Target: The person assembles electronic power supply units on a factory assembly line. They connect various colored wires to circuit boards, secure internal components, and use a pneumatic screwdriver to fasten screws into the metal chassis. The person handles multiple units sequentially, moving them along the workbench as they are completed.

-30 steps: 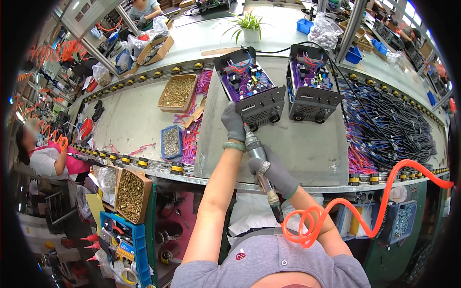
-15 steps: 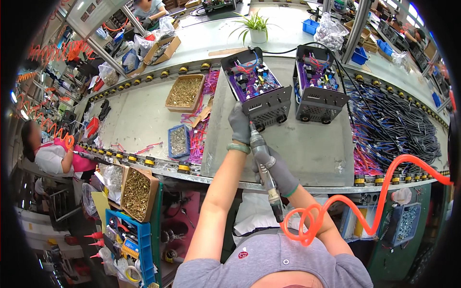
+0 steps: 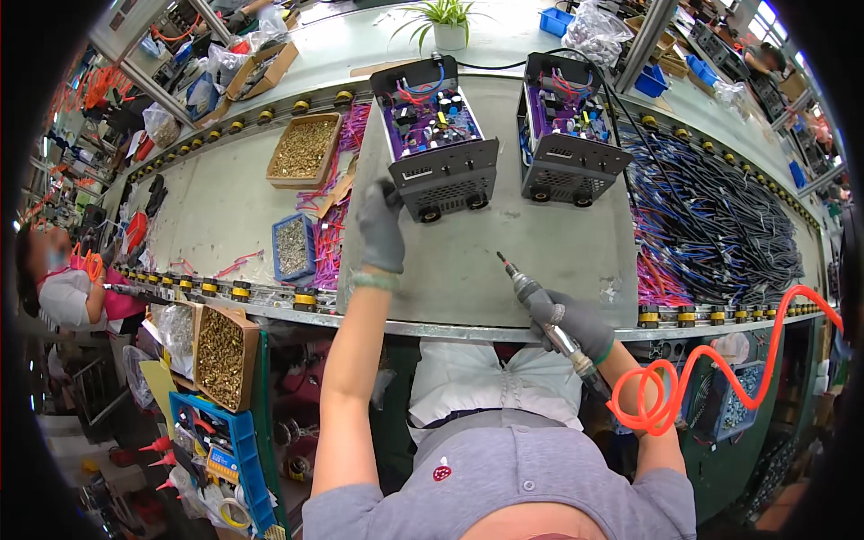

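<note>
Two black metal electronics cases stand side by side on a grey board [image 3: 504, 270], open at the top with purple circuit boards and wires inside. At the lower left corner of the left electronics case [image 3: 445, 180] is my left hand [image 3: 381, 232], grey-gloved, its fingers bent against the case's edge; the fingertips are partly hidden. My right hand [image 3: 580, 326], also gloved, is wrapped round an air screwdriver [image 3: 529, 290]. The tool's bit points up and left over the bare board, apart from both cases. The right electronics case [image 3: 576, 166] is untouched.
An orange coiled hose [image 3: 702, 414] runs from the screwdriver to the right. Black cables [image 3: 720, 216] pile up at the right. Left of the board are a tray of brass-coloured parts [image 3: 274, 171] and a blue bin of small silver parts [image 3: 309, 243]. Another person [image 3: 67, 292] sits far left.
The screwdriver and my right hand have drawn back from the left case, down and right. My left hand has shifted to its left corner. That case has turned slightly; the view has shifted.
</note>
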Motion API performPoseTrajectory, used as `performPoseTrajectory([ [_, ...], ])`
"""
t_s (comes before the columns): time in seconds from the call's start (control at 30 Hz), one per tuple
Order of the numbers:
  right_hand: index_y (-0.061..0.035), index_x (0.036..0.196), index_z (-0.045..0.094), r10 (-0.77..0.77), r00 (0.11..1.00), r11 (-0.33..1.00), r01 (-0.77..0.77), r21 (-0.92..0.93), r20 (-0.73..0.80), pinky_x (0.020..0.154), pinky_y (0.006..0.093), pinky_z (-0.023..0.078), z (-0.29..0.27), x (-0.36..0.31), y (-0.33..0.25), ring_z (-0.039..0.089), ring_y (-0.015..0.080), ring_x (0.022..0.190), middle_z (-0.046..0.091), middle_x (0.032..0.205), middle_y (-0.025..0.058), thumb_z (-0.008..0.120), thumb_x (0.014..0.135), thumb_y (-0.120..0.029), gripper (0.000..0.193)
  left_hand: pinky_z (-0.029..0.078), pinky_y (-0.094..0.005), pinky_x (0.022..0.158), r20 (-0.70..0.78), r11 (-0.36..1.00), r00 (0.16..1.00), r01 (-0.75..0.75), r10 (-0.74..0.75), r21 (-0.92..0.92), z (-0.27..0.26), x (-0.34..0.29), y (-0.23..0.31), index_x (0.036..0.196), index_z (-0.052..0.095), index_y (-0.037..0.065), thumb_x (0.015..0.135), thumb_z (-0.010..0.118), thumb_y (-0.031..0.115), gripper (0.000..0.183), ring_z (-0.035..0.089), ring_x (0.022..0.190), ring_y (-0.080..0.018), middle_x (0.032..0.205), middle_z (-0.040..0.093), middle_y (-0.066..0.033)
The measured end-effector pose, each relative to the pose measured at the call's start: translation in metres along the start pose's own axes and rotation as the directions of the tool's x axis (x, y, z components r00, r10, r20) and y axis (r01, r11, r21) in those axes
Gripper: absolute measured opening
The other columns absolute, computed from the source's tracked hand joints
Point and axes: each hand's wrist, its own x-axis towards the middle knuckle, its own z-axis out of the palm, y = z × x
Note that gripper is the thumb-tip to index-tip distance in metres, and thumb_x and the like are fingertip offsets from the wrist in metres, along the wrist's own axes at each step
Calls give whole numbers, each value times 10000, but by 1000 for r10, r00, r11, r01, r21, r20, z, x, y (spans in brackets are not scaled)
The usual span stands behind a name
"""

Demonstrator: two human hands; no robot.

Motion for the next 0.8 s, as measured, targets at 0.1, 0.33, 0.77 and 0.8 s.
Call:
performPoseTrajectory([
  [0.1,-26,1024,545,-4,1000,1000,5,27,-1,478,245,471,1,14,10,561,96,536,561,737,25,647,824,-385,423,497,-278,625,-160,980,978,155,-134,123,2,-35,31,1036,611,-22,963,504,196,253,574,685,-132,902,624,-62],
  [0.33,-12,1083,548,-143,989,982,146,-117,29,498,247,469,12,11,2,567,93,568,564,770,30,679,795,-377,483,524,-263,623,173,820,812,504,-557,273,21,-106,36,1207,576,-26,972,522,242,361,618,712,-140,995,671,-117],
  [0.77,1,1256,465,-213,972,974,220,-61,101,525,269,480,18,-31,-8,581,126,607,553,835,57,751,721,-318,686,503,-270,709,347,723,720,674,-600,-149,54,-95,19,1234,526,17,975,529,169,300,584,769,-144,912,619,-48],
  [0.8,-1,1266,446,-222,968,974,225,-14,112,476,256,466,18,-31,-10,577,120,561,542,818,50,755,718,-316,704,493,-264,677,374,696,706,693,-601,-189,53,-92,20,1214,533,19,977,529,175,284,563,705,-131,863,608,-32],
])
